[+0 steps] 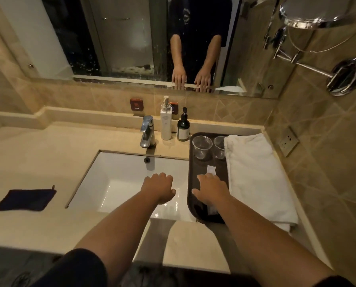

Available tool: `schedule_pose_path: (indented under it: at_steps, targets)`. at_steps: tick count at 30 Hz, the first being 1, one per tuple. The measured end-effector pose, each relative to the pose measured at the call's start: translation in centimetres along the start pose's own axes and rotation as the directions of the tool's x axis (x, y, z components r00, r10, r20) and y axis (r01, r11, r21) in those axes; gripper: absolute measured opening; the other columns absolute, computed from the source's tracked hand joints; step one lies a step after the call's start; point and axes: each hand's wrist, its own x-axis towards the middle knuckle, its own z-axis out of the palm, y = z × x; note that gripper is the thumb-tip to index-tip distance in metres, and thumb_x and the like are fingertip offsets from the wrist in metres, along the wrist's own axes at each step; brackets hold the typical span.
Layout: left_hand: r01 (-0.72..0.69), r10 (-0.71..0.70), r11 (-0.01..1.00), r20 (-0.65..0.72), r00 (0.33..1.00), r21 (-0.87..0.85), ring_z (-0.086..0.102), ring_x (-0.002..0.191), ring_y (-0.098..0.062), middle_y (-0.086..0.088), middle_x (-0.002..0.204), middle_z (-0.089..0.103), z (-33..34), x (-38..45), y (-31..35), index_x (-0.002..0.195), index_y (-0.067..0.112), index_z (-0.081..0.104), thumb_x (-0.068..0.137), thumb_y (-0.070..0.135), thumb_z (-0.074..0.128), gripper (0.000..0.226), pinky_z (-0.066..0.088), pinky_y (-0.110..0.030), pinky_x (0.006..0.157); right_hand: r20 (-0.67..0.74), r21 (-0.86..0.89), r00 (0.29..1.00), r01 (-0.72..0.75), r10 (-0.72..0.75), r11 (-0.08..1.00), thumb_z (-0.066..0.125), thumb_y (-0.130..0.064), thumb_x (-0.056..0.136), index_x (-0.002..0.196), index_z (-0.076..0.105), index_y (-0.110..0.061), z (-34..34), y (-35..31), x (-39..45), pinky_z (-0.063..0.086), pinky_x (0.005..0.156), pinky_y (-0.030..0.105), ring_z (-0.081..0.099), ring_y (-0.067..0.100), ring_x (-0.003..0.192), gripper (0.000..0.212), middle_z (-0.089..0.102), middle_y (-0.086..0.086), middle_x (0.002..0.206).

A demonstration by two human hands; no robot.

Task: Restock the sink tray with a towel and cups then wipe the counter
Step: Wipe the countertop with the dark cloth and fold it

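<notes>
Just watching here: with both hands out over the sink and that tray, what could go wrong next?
1. The right hand is over the dark tray, and two light clear cups stand upright at its far end; a nudge of the tray might tip them.
2. The white towel overhangs the tray's right side, so it could slide off.
3. The dark cloth lies far left; reaching for it, an arm might bump the faucet or bottles.

Beige diagonal wall tiles (pixel 328 154) fill the right of the frame, carrying a socket (pixel 288 141) and a chrome swing-arm mirror (pixel 317 11) at upper right. A wide wall mirror (pixel 121 38) spans the top, in dim warm light.
</notes>
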Motion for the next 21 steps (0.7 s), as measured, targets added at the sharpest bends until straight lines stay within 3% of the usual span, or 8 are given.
schedule_pose_path:
  at_steps: [10, 15, 21]
  targets:
    - [0.143, -0.143, 0.99, 0.021, 0.99, -0.008, 0.056, 0.107, -0.03, -0.009, 0.122, 0.057, -0.6, -10.0, -4.3, 0.129, 0.015, 0.049, 0.096, 0.045, 0.041, 0.045, 0.041, -0.042, 0.082, 0.074, 0.0, 0.992, 0.106, -0.106, 0.994, 0.051, -0.053, 0.089, 0.14, 0.04, -0.021, 0.1, -4.7, -3.7, 0.043, 0.098, 0.048, 0.049, 0.032, 0.123, 0.061, 0.047, 0.01, 0.14]
    - [0.258, -0.258, 0.965, 0.011, 0.966, -0.044, 0.056, 0.111, -0.03, -0.009, 0.126, 0.056, -1.0, -13.6, -10.3, 0.134, 0.016, 0.047, 0.097, 0.047, 0.04, 0.049, 0.041, -0.042, 0.086, 0.104, 0.007, 0.982, 0.157, -0.157, 0.988, 0.048, -0.054, 0.089, 0.143, 0.037, -0.024, 1.2, -10.3, -3.1, 0.041, 0.099, 0.048, 0.047, 0.031, 0.125, 0.063, 0.045, 0.007, 0.142]
    - [0.37, -0.369, 0.924, 0.033, 0.929, -0.098, 0.056, 0.115, -0.032, -0.011, 0.132, 0.055, -0.1, -17.4, -20.3, 0.139, 0.015, 0.043, 0.098, 0.044, 0.038, 0.05, 0.047, -0.046, 0.094, 0.116, 0.006, 0.967, 0.228, -0.227, 0.974, 0.05, -0.052, 0.087, 0.135, 0.045, -0.022, 3.8, -19.6, -1.4, 0.045, 0.092, 0.043, 0.052, 0.03, 0.114, 0.057, 0.052, 0.007, 0.13]
